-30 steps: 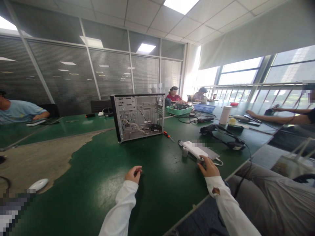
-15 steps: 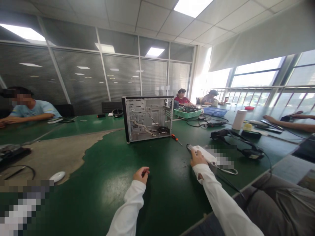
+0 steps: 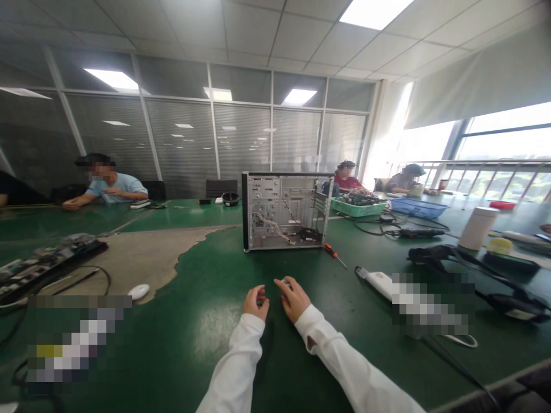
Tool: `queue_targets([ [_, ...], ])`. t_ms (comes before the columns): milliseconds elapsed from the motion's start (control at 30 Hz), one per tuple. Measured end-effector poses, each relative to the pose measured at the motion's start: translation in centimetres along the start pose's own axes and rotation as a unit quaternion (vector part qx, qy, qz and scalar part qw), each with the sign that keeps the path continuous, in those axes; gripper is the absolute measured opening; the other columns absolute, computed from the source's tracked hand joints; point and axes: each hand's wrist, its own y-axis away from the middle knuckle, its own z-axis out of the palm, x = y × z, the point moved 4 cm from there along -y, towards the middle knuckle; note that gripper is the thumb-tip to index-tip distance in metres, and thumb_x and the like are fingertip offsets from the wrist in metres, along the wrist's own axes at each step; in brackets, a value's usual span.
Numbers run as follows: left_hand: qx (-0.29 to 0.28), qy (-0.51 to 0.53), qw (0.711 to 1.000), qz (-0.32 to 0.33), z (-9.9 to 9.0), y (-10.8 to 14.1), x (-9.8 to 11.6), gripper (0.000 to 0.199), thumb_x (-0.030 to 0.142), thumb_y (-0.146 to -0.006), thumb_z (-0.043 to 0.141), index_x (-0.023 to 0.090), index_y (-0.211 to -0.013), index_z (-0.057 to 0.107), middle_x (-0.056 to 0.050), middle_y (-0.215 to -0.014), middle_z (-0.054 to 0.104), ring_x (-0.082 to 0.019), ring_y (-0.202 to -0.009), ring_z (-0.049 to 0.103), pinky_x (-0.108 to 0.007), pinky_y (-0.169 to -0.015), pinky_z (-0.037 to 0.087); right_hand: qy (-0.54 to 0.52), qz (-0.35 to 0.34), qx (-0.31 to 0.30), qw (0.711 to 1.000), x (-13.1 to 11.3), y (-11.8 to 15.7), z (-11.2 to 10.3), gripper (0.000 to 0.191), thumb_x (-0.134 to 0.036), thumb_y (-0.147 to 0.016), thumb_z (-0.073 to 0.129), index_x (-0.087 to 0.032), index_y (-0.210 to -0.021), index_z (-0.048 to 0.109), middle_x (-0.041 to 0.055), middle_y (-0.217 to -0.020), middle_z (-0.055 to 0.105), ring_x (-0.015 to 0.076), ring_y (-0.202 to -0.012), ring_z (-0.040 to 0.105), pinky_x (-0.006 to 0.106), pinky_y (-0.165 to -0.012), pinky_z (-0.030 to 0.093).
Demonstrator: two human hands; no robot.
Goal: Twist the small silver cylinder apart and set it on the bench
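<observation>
An open computer case (image 3: 286, 212) stands upright on the green table (image 3: 206, 344), its bare metal inside and loose cables showing. An orange and black screwdriver (image 3: 336, 255) lies at its lower right corner. In front of the case, my right hand (image 3: 295, 299) is closed, palm down, with a small greyish thing partly showing at its fingertips. Just left of it, my left hand (image 3: 257, 302) is over the table with curved fingers apart and nothing in them. To the right lies a white power strip (image 3: 381, 284), untouched.
Green (image 3: 359, 207) and blue (image 3: 417, 207) baskets stand behind the case on the right. A white cylinder (image 3: 478, 228), black straps (image 3: 434, 255) and cables lie at the right. A white mouse (image 3: 138, 292) and a circuit board (image 3: 47, 267) are left. Several people sit around.
My right hand has left the power strip and moved left, close beside my left hand. The view has turned left, so the case appears farther right.
</observation>
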Motion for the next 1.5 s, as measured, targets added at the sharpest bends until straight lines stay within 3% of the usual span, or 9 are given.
queue_targets([
  [100,0.019,0.002,1.000,0.002,-1.3,-0.6,-0.8,0.042,0.015,-0.059,0.054,0.012,-0.100,0.047,-0.010,-0.094,0.053,-0.014,-0.069,0.056,-0.024,-0.052,0.047,-0.094,-0.021,-0.001,0.995,-4.2,-1.8,2.6,0.071,-0.004,-0.060,0.041,-0.023,-0.126,0.024,0.0079,-0.111,0.042,0.0188,-0.098,0.043,0.033,-0.084,0.039],
  [200,0.039,-0.032,0.999,0.003,-2.6,-1.2,-1.2,0.041,0.014,-0.056,0.057,0.013,-0.096,0.049,-0.009,-0.091,0.054,-0.014,-0.068,0.055,-0.026,-0.057,0.048,-0.165,-0.014,0.007,0.986,-5.8,-2.7,3.8,0.078,-0.002,-0.056,0.040,-0.019,-0.128,0.015,0.0093,-0.110,0.043,0.0187,-0.101,0.042,0.034,-0.087,0.037],
  [433,-0.002,-0.041,0.999,-0.013,-2.8,-1.9,-1.0,0.042,0.013,-0.055,0.060,0.015,-0.095,0.049,-0.007,-0.092,0.059,-0.015,-0.075,0.056,-0.026,-0.063,0.047,-0.213,-0.039,-0.034,0.976,-4.5,-2.2,3.6,0.069,-0.003,-0.052,0.043,-0.019,-0.118,0.031,0.0081,-0.115,0.040,0.0196,-0.109,0.036,0.036,-0.093,0.031],
  [667,0.025,-0.007,0.998,-0.050,-2.8,-1.9,-1.8,0.044,0.007,-0.049,0.064,0.016,-0.090,0.053,-0.006,-0.087,0.062,-0.018,-0.082,0.056,-0.029,-0.069,0.044,-0.190,-0.019,-0.061,0.980,-4.1,-2.2,3.4,0.061,-0.009,-0.053,0.050,-0.020,-0.112,0.037,0.0083,-0.113,0.040,0.0216,-0.107,0.036,0.036,-0.090,0.033],
  [833,-0.031,0.085,0.994,-0.061,-2.8,-1.5,-1.6,0.037,0.010,-0.052,0.064,0.015,-0.088,0.057,-0.007,-0.085,0.063,-0.017,-0.079,0.056,-0.030,-0.075,0.043,-0.161,-0.006,-0.086,0.983,-4.1,-2.0,2.7,0.065,-0.021,-0.054,0.058,-0.023,-0.116,0.036,0.0082,-0.113,0.037,0.0239,-0.105,0.038,0.037,-0.086,0.035],
  [1067,-0.092,0.258,0.954,-0.123,-2.6,-1.4,-1.0,0.039,0.020,-0.049,0.069,0.011,-0.085,0.060,-0.006,-0.081,0.065,-0.018,-0.078,0.057,-0.030,-0.077,0.041,-0.194,-0.038,-0.082,0.977,-3.5,-1.7,1.9,0.075,-0.027,-0.051,0.063,-0.020,-0.118,0.032,0.0103,-0.117,0.036,0.0260,-0.108,0.035,0.040,-0.087,0.033],
  [1233,-0.129,0.324,0.918,-0.187,-2.6,-1.4,-1.2,0.042,0.036,-0.047,0.070,0.006,-0.074,0.063,-0.005,-0.059,0.063,-0.016,-0.058,0.057,-0.029,-0.063,0.042,-0.330,0.018,-0.123,0.936,-3.6,-1.6,2.3,0.071,-0.021,-0.052,0.063,-0.022,-0.114,0.029,0.0081,-0.114,0.040,0.0214,-0.098,0.044,0.032,-0.069,0.042],
  [1500,-0.138,0.468,0.841,-0.234,-1.8,-0.5,-0.1,0.029,0.032,-0.066,0.056,0.004,-0.073,0.058,-0.008,-0.054,0.059,-0.016,-0.051,0.056,-0.029,-0.053,0.043,-0.429,0.073,-0.144,0.889,-3.4,-1.5,3.2,0.066,-0.023,-0.049,0.067,-0.023,-0.106,0.033,0.0067,-0.108,0.047,0.0204,-0.092,0.049,0.030,-0.066,0.039],
])
